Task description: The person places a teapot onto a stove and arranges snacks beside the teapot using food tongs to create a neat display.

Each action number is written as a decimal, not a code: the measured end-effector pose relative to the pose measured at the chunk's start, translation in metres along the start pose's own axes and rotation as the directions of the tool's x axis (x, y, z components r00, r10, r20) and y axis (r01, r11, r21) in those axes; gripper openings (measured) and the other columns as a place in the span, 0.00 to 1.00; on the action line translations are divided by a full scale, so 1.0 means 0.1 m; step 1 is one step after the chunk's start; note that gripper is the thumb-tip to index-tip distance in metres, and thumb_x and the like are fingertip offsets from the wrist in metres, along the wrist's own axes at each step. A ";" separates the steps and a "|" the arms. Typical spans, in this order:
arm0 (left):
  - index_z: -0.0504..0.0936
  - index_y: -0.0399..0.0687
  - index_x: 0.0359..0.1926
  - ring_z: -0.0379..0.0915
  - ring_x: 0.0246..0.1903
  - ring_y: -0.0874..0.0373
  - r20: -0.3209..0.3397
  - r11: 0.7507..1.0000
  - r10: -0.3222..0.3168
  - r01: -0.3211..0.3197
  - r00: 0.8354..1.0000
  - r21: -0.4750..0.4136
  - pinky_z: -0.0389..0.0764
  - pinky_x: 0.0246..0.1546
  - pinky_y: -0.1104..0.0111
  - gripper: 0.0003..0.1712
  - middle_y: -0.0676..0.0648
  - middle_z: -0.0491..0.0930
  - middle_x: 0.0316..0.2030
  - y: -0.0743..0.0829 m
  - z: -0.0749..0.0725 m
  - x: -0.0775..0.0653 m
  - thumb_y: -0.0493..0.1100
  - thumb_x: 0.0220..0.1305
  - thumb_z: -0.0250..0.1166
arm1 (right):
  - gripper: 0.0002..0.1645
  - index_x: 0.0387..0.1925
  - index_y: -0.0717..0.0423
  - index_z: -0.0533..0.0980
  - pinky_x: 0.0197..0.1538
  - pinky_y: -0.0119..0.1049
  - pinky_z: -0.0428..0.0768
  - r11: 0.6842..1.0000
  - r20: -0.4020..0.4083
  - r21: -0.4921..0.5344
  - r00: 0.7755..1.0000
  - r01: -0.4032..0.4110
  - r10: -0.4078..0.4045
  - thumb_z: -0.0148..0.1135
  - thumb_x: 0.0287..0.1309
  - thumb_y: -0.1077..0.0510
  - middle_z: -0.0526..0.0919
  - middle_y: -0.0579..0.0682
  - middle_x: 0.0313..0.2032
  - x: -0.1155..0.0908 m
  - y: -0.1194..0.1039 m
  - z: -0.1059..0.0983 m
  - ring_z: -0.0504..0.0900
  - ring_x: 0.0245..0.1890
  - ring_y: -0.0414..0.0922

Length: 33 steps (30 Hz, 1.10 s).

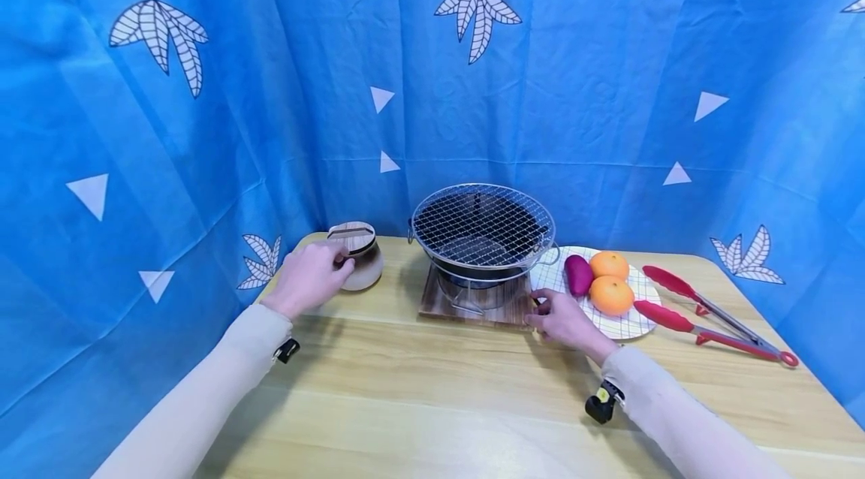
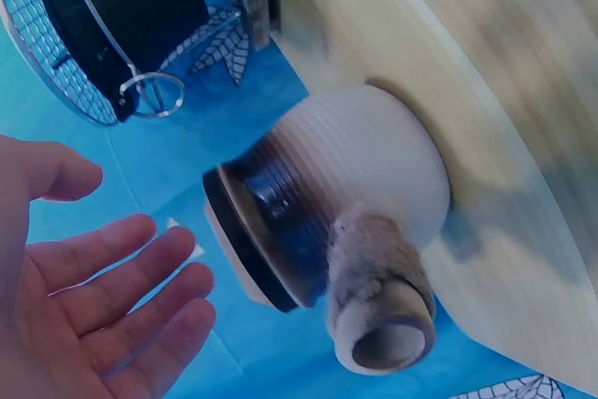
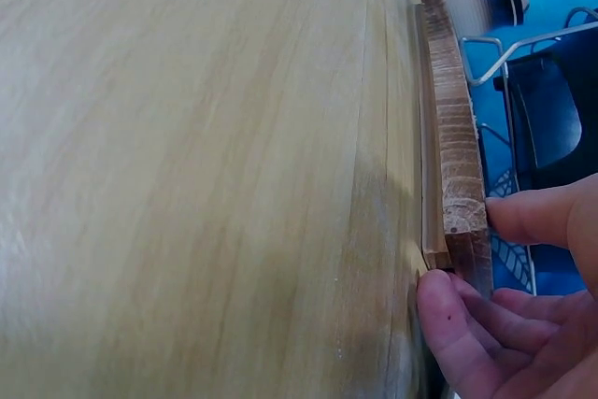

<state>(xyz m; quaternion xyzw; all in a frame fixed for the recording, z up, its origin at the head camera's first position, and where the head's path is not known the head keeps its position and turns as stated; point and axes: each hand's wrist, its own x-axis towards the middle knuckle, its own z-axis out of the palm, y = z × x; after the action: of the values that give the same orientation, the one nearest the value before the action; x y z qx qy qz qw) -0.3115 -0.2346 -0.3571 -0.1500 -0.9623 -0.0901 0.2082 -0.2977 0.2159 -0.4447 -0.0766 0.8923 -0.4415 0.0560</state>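
Observation:
A squat ceramic teapot [image 1: 367, 271] with a wooden lid [image 1: 351, 235] stands at the back left of the table. The left wrist view shows its hollow side handle [image 2: 378, 310], wrapped in cord. My left hand [image 1: 312, 278] is beside the teapot, fingers loosely spread and apart from it in the left wrist view. A small round grill [image 1: 481, 231] with a wire mesh top stands on a square wooden board [image 1: 500, 315]. My right hand [image 1: 566, 320] pinches the board's near right corner, thumb [image 3: 537, 215] on top and fingertips [image 3: 444, 310] at the lower edge.
Right of the grill, a checked plate [image 1: 638, 325] carries a purple eggplant-like vegetable [image 1: 577, 275] and two oranges [image 1: 611, 295]. Red-tipped tongs [image 1: 730, 330] lie spread on the table's right. A blue curtain [image 1: 473, 118] hangs behind the wooden table [image 1: 432, 389].

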 end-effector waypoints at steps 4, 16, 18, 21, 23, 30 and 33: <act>0.82 0.52 0.33 0.78 0.29 0.48 0.000 0.999 -0.043 0.043 0.999 0.004 0.76 0.21 0.53 0.12 0.46 0.82 0.30 -0.07 -0.01 0.00 0.52 0.67 0.58 | 0.34 0.65 0.70 0.67 0.27 0.38 0.84 1.000 -0.004 -0.024 1.000 0.009 -0.009 0.66 0.60 0.64 0.84 0.61 0.41 0.01 0.00 0.01 0.82 0.24 0.46; 0.84 0.47 0.41 0.77 0.31 0.48 0.066 0.991 -0.132 0.133 0.989 -0.016 0.77 0.25 0.56 0.16 0.45 0.83 0.33 -0.32 0.04 -0.01 0.52 0.68 0.58 | 0.35 0.65 0.69 0.68 0.24 0.37 0.83 0.999 -0.008 -0.048 1.000 0.017 -0.017 0.68 0.59 0.63 0.84 0.63 0.42 0.03 -0.02 0.02 0.81 0.24 0.45; 0.85 0.45 0.46 0.79 0.34 0.46 0.077 0.989 -0.145 0.147 0.986 -0.013 0.78 0.27 0.54 0.19 0.43 0.85 0.38 -0.35 0.04 -0.01 0.53 0.68 0.57 | 0.34 0.65 0.70 0.68 0.25 0.37 0.83 0.999 -0.008 -0.050 1.000 0.023 -0.023 0.67 0.59 0.62 0.84 0.64 0.43 0.03 -0.02 0.02 0.81 0.24 0.45; 0.85 0.43 0.50 0.81 0.40 0.42 0.086 0.987 -0.156 0.158 0.984 -0.008 0.81 0.31 0.49 0.21 0.40 0.85 0.46 -0.38 0.04 -0.01 0.53 0.68 0.57 | 0.33 0.64 0.71 0.68 0.27 0.37 0.84 0.998 -0.009 -0.054 1.000 0.028 -0.029 0.67 0.60 0.62 0.84 0.65 0.43 0.03 -0.02 0.02 0.81 0.25 0.45; 0.84 0.42 0.50 0.81 0.40 0.42 0.101 0.986 -0.163 0.165 0.981 -0.009 0.81 0.31 0.50 0.22 0.39 0.85 0.46 -0.40 0.04 -0.01 0.53 0.68 0.57 | 0.33 0.64 0.71 0.68 0.28 0.37 0.84 0.998 -0.009 -0.054 1.000 0.027 -0.027 0.67 0.60 0.62 0.84 0.65 0.43 0.03 -0.02 0.01 0.81 0.26 0.45; 0.84 0.41 0.49 0.75 0.27 0.50 0.191 0.977 -0.211 0.214 0.959 0.003 0.72 0.20 0.62 0.26 0.44 0.81 0.31 -0.48 0.05 0.03 0.58 0.69 0.57 | 0.33 0.64 0.70 0.69 0.28 0.37 0.83 0.998 -0.011 -0.052 1.000 0.024 -0.024 0.67 0.60 0.62 0.84 0.62 0.41 0.02 0.00 0.01 0.81 0.26 0.45; 0.83 0.39 0.53 0.79 0.30 0.47 0.208 0.976 -0.215 0.219 0.954 -0.001 0.76 0.22 0.58 0.31 0.40 0.84 0.37 -0.50 0.06 0.04 0.62 0.70 0.57 | 0.33 0.63 0.71 0.69 0.28 0.36 0.83 0.996 -0.021 -0.084 0.999 0.043 -0.045 0.68 0.59 0.62 0.85 0.62 0.41 0.01 0.01 0.01 0.82 0.27 0.44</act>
<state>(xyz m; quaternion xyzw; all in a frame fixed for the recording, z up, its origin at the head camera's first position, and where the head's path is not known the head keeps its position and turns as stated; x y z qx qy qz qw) -0.3335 -0.2791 -0.3667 -0.0544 -0.9882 -0.1078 0.0942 -0.2982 0.2156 -0.4459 -0.0936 0.9085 -0.4059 0.0328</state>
